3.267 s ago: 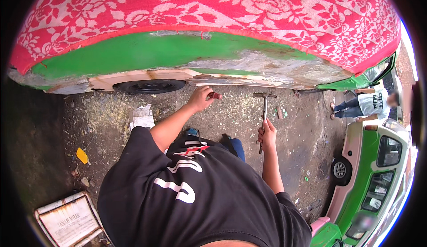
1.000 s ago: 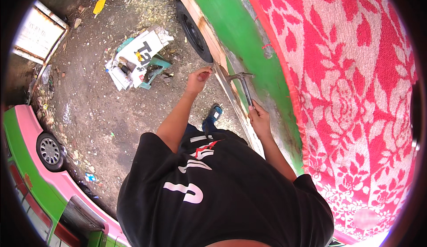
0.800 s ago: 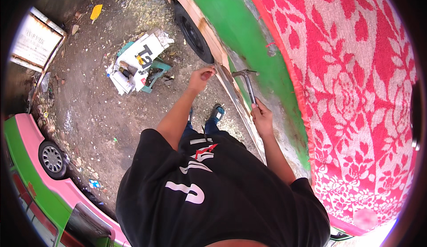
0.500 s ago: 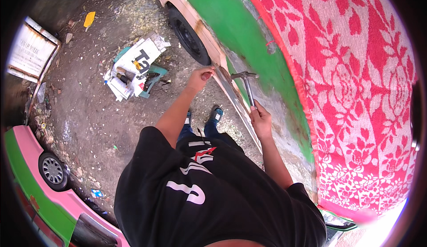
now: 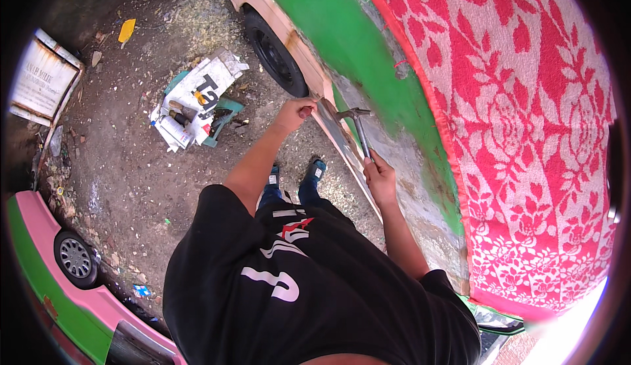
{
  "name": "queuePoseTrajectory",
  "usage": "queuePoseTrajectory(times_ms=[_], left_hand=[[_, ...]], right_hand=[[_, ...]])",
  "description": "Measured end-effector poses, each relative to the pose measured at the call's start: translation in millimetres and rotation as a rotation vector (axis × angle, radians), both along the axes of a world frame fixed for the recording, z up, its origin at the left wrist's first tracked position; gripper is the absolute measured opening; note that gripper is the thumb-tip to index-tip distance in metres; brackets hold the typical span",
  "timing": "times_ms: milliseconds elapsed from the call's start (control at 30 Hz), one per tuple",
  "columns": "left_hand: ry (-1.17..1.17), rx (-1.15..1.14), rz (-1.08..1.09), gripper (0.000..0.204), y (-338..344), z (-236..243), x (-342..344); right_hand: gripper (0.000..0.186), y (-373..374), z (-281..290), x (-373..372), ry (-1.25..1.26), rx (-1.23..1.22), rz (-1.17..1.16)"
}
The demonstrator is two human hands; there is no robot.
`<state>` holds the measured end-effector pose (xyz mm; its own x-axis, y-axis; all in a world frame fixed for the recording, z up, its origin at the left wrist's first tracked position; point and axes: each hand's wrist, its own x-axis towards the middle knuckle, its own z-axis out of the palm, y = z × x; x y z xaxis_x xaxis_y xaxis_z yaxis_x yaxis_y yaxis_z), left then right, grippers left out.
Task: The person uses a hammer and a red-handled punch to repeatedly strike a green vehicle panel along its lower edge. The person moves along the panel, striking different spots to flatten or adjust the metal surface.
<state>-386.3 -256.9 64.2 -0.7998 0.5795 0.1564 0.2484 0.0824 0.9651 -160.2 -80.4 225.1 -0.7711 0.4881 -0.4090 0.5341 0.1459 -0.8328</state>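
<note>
Left hand [image 5: 291, 113]: fingers curled around reddish handle [image 5: 305, 112]; right hand [image 5: 381, 177]: fingers wrapped around hammer [image 5: 361, 135].

A cloth [image 5: 519, 115] lies over the vehicle [image 5: 342, 29] at right — a hammer [image 5: 359, 131] before its side, near centre — sheets [image 5: 213, 79] on a stool [image 5: 227, 115] upper left, a car [image 5: 85, 302] lower left.

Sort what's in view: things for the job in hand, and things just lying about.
Apparently for the job:
hammer, in the right grip
reddish handle, in the left grip
worn green vehicle side, beside both

Seemingly lying about:
yellow scrap
blue-and-white scrap
white papers, on the teal stool
</note>
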Motion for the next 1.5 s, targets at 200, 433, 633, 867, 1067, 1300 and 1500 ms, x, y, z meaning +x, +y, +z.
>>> queuePoseTrajectory(times_ms=[200,433,633,867,1067,1300,1500], left_hand=[[-0.022,0.041,0.038,0.017,8.6,6.2,1.2],[-0.092,-0.055,0.079,0.01,17.0,22.5,-4.1],[-0.073,-0.285,0.058,0.013,37.2,-0.7,-4.5],[-0.02,0.065,0.202,0.017,12.6,-56.6,38.1],[-0.019,0.194,0.223,0.021,18.4,-45.3,41.0],[-0.11,0.249,0.315,0.018,25.6,-31.4,27.7],[-0.145,0.282,0.342,0.014,22.3,-25.9,21.2]], right_hand=[[0.04,-5.0,2.3,-7.5,-0.014,0.158,0.076],[0.045,-32.1,24.5,-28.0,0.376,0.554,0.305],[0.045,-20.0,-11.8,-43.8,0.22,0.859,0.515],[0.043,-15.8,3.6,-15.1,0.201,0.617,0.257],[0.042,-1.2,7.8,1.6,0.178,0.527,0.126],[0.039,-4.1,-1.4,6.3,0.192,0.505,0.15],[0.04,-7.6,3.1,7.5,0.132,0.412,0.16]])
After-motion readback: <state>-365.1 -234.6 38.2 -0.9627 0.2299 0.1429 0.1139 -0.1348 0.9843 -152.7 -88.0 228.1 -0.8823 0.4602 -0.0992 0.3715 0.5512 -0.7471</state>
